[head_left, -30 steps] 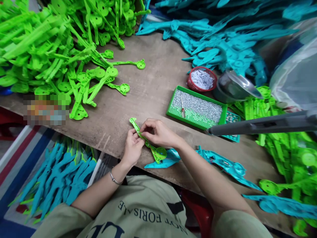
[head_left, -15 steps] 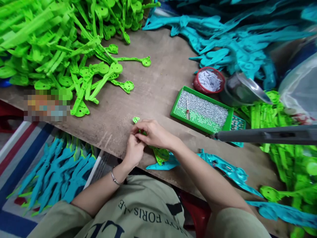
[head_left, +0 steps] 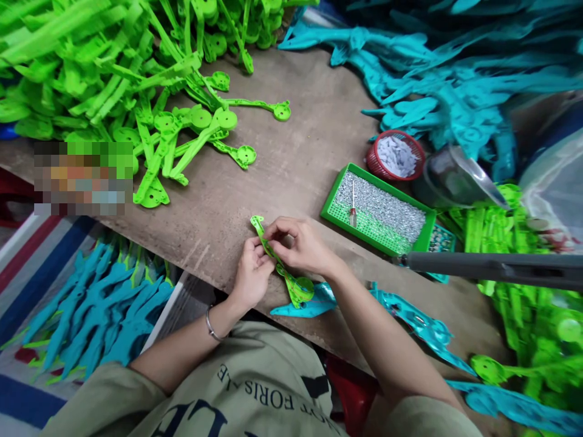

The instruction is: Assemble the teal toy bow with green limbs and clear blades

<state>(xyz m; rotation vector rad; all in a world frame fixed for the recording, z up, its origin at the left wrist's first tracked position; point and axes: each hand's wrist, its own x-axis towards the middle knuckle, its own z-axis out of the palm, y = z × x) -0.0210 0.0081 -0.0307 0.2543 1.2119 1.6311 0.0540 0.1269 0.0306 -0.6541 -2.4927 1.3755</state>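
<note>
My left hand (head_left: 254, 273) is closed, its thumb and fingers gripping the middle of a narrow green plastic arm (head_left: 291, 284) with a round end. The arm lies slanted over the table edge, its small far tip showing beyond my fingers. My right hand (head_left: 303, 246) bends over the same arm from the right, thumb and forefinger pinched together against it. Whatever lies between those fingertips is hidden. Beneath the round end rests a blue plastic shell (head_left: 310, 301), partly covered by my right forearm, with its hollow inner side showing farther right (head_left: 421, 315).
Green arms (head_left: 104, 79) are heaped at upper left, blue shells (head_left: 437, 91) at upper right. A green tray (head_left: 332, 213) holds small metal pieces and a screwdriver (head_left: 353, 212). Behind it stands a red basket (head_left: 374, 164) of white pieces. A dark grey bar (head_left: 492, 267) juts in from the right.
My hands have moved slightly apart, so more of the green arm shows between them. The view has shifted a little; the tray and heaps lie farther right in it.
</note>
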